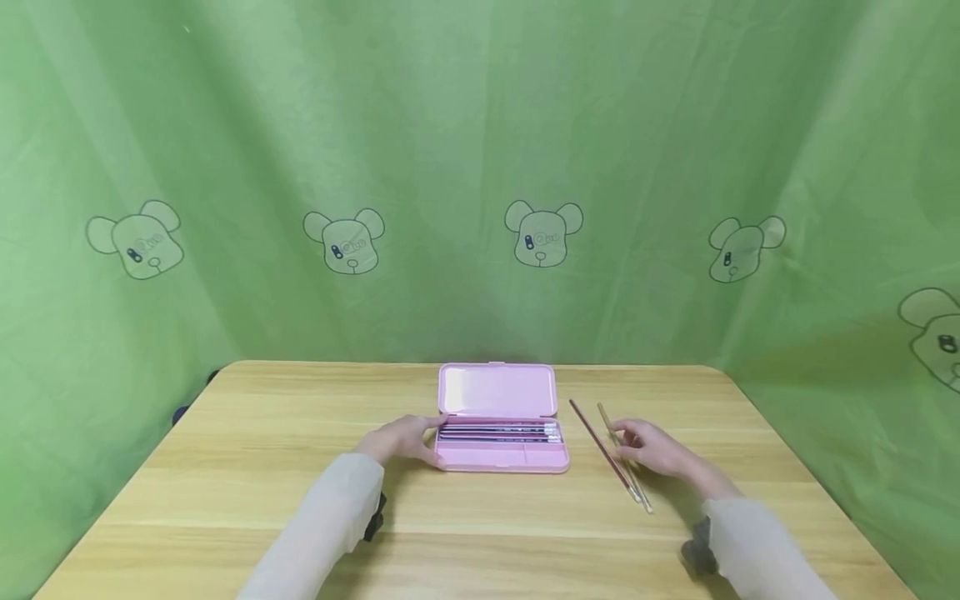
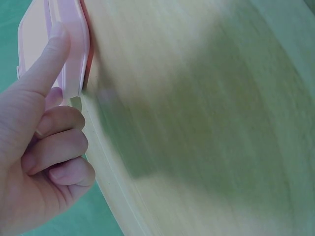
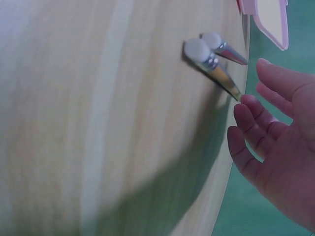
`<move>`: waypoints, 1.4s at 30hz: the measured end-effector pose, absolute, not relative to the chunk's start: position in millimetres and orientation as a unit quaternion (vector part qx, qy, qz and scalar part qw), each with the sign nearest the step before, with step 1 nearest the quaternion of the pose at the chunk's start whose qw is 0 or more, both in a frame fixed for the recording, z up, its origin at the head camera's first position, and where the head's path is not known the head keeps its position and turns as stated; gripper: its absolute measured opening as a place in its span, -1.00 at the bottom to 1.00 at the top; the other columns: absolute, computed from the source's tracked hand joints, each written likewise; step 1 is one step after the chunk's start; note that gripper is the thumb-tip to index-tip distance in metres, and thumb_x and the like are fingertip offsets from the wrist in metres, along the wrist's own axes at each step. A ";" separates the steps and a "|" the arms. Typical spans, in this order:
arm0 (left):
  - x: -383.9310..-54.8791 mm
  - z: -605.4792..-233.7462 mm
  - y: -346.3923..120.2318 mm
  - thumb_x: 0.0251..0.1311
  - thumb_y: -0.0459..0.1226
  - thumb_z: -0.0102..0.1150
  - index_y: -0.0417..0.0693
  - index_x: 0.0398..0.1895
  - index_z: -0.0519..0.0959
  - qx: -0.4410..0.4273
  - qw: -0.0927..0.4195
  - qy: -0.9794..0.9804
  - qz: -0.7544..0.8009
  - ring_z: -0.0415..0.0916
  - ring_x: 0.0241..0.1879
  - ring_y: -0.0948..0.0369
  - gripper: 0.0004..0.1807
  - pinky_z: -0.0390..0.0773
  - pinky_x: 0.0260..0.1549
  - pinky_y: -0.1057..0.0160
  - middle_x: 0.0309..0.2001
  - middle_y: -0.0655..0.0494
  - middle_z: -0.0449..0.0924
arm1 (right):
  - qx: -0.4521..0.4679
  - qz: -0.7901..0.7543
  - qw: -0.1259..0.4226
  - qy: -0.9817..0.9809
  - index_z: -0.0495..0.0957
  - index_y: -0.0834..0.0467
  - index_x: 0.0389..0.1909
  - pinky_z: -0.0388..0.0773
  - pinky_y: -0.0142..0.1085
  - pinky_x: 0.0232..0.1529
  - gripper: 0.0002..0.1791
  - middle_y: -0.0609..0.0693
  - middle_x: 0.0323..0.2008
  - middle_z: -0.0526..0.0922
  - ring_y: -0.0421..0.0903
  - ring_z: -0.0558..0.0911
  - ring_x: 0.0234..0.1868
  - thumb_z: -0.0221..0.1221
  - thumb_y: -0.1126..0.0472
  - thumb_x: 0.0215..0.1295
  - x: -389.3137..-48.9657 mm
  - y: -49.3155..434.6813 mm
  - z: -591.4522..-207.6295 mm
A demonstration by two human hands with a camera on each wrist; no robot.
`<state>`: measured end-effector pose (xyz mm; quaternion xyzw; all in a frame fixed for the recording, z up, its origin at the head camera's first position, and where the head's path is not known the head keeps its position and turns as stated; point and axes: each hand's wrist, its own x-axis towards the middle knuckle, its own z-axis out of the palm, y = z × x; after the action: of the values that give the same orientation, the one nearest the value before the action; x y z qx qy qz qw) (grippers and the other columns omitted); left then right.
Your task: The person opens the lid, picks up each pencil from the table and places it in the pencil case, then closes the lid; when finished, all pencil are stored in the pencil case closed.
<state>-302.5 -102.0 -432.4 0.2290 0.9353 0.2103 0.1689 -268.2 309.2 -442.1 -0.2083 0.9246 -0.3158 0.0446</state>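
Observation:
A pink pencil case (image 1: pixel 480 457) lies on the table with its lid (image 1: pixel 497 390) tipped back. Several dark pencils (image 1: pixel 495 433) with white ends fill its rear compartment. My left hand (image 1: pixel 405 437) holds the case's left end; in the left wrist view the thumb (image 2: pixel 55 49) lies along it and the other fingers are curled. To the right of the case, a dark red pencil (image 1: pixel 597 440) and a gold pencil (image 1: pixel 639 485) lie close together, eraser ends toward me. My right hand (image 1: pixel 654 450) is at the gold pencil, fingers loosely bent and the thumb apart from them in the right wrist view.
The wooden table (image 1: pixel 225 492) has its far edge just behind the case lid. Green curtains (image 1: pixel 450 108) printed with bear heads hang behind it and along both sides. A dark device (image 1: pixel 699 550) sits at the right wrist.

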 end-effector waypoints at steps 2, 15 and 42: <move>-302.3 -432.2 -101.8 -0.20 -0.03 0.40 -0.05 0.35 0.17 0.229 0.169 0.936 0.208 0.20 0.25 -0.12 -0.02 0.21 0.23 -0.03 0.27 -0.25 0.22 | -0.203 -0.316 0.054 0.925 0.31 0.55 0.03 0.45 -0.40 -0.34 -0.48 0.01 -0.40 0.45 -0.15 0.43 -0.35 0.17 0.30 0.13 -267.3 311.2 -443.9; -301.8 -432.5 -102.3 -0.19 -0.04 0.41 -0.04 0.34 0.18 0.229 0.165 0.936 0.211 0.21 0.24 -0.11 -0.04 0.21 0.23 -0.02 0.26 -0.22 0.25 | -0.188 -0.286 0.065 0.937 0.28 0.59 0.01 0.41 -0.33 -0.38 -0.43 0.07 -0.42 0.42 -0.09 0.39 -0.38 0.23 0.38 0.00 -266.4 312.4 -445.8; -302.5 -433.7 -102.3 -0.19 -0.04 0.41 -0.01 0.35 0.17 0.226 0.165 0.936 0.213 0.20 0.25 -0.10 -0.04 0.20 0.24 -0.02 0.27 -0.23 0.23 | -0.179 -0.329 0.018 0.927 0.32 0.50 -0.02 0.47 -0.36 -0.42 -0.63 0.13 -0.44 0.48 -0.12 0.45 -0.43 0.00 0.51 0.10 -269.2 312.1 -439.7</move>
<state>-302.5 -102.3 -433.7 0.2255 0.9362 0.2132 0.1653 -269.2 312.1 -439.7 -0.1792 0.9271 -0.3288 0.0177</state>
